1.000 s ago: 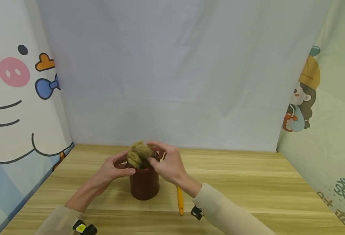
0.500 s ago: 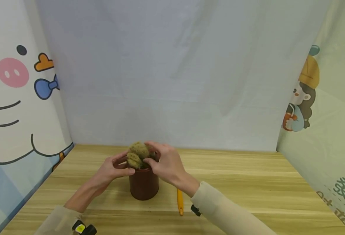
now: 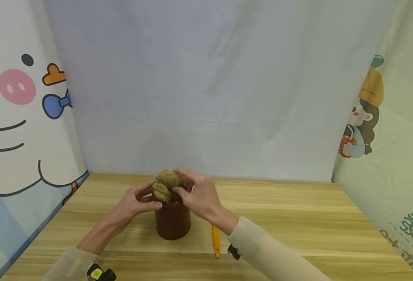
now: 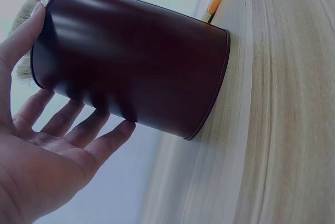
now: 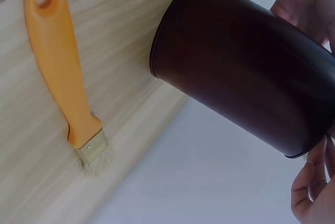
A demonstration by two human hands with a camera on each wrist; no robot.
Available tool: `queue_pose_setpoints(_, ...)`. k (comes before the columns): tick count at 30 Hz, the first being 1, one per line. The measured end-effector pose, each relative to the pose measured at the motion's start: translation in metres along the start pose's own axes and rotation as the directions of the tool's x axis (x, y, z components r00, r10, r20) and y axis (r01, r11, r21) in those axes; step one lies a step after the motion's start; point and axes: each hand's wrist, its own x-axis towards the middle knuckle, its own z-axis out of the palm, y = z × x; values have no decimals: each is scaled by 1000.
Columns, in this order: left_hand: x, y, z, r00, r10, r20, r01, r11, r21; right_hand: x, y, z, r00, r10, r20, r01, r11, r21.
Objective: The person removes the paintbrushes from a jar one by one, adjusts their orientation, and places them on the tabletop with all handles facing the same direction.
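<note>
A dark brown-red cylindrical pot (image 3: pixel 172 224) stands upright on the table in the head view. Out of its mouth rise fuzzy tan-green tufts, a larger upper tuft (image 3: pixel 167 178) and a smaller lower tuft (image 3: pixel 161 192); bristly hairs show at the rim in the left wrist view. My left hand (image 3: pixel 132 203) holds the pot's upper left side, thumb at the rim and fingers (image 4: pixel 112 136) spread along the wall. From the right, my right hand (image 3: pixel 201 195) bends thumb and fingers around the upper tuft; the exact contact is partly hidden.
An orange-handled brush (image 3: pixel 216 242) with short pale bristles lies on the wooden table (image 3: pixel 280 226) just right of the pot, partly under my right forearm. Behind the table hangs a pale grey cloth (image 3: pixel 206 97). Printed cloths flank both sides.
My right hand has shifted slightly left and the upper tuft has moved left with it, then both stay nearly still. The left hand and the pot hold their place.
</note>
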Motion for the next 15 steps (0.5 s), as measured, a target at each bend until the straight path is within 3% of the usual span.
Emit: queue_pose_setpoints(15, -1, 0, 0, 1000, 28, 6, -28, 1000, -11, 7, -3, -16, 998, 31, -60, -22, 987, 158)
